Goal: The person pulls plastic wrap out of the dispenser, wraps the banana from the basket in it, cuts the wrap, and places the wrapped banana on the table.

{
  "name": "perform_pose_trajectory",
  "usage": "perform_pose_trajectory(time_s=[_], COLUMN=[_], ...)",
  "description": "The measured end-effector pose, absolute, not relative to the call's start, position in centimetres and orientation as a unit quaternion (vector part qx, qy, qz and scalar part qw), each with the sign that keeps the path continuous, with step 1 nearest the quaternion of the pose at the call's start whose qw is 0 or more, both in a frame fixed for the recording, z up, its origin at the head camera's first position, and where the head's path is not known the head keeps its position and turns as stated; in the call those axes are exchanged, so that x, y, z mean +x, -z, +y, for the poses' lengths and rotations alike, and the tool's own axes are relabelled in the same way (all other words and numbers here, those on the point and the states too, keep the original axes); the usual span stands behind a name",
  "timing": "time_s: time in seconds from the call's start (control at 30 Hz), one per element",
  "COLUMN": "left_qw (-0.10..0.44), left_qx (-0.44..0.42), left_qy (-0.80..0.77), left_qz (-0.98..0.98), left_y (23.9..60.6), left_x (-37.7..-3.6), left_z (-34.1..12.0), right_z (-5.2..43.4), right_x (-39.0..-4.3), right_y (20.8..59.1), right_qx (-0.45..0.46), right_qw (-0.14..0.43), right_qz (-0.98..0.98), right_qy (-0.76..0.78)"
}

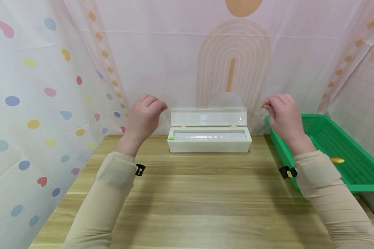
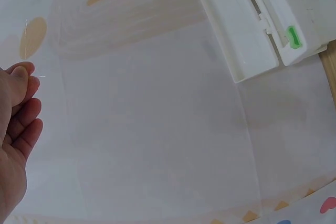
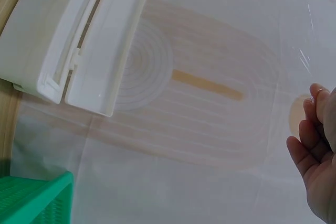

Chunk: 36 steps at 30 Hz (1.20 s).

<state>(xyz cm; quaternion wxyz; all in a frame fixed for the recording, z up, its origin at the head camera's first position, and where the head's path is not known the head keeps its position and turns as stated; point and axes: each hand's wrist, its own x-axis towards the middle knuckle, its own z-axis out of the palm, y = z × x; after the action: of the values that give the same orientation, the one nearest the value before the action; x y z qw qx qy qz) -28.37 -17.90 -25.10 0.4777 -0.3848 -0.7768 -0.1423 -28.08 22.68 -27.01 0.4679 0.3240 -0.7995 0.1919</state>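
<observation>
A white film dispenser box (image 1: 209, 144) stands at the back of the wooden table (image 1: 187, 197) with its lid (image 1: 208, 117) raised. Both hands are lifted above the table on either side of it. My left hand (image 1: 162, 105) pinches thumb to forefinger at the left, and my right hand (image 1: 266, 105) pinches likewise at the right. A thin clear film (image 1: 165, 121) shows only as faint glints running from the fingers down to the box. The glinting film edge (image 3: 307, 51) runs by my right hand (image 3: 315, 98). My left hand (image 2: 23, 80) shows a small glint at the thumb.
A green plastic basket (image 1: 346, 145) sits at the table's right edge with a small yellow object (image 1: 337, 160) in it. Patterned cloth walls close in on the left, back and right. The box carries a green slider (image 2: 294, 36) at its left end.
</observation>
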Motion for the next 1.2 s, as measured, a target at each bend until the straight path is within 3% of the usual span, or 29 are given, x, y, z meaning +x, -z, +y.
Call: perform_pose_trajectory(time_s=[1.2], left_qw=[0.490], left_qx=[-0.396], left_qy=[0.143], left_qz=[-0.763], left_y=[23.7], left_x=[-25.6], left_z=[-18.2], right_z=[22.8], right_x=[-25.6], right_y=[25.6], right_qx=[0.333], right_qw=[0.493], right_qz=[-0.780], right_qy=[-0.193])
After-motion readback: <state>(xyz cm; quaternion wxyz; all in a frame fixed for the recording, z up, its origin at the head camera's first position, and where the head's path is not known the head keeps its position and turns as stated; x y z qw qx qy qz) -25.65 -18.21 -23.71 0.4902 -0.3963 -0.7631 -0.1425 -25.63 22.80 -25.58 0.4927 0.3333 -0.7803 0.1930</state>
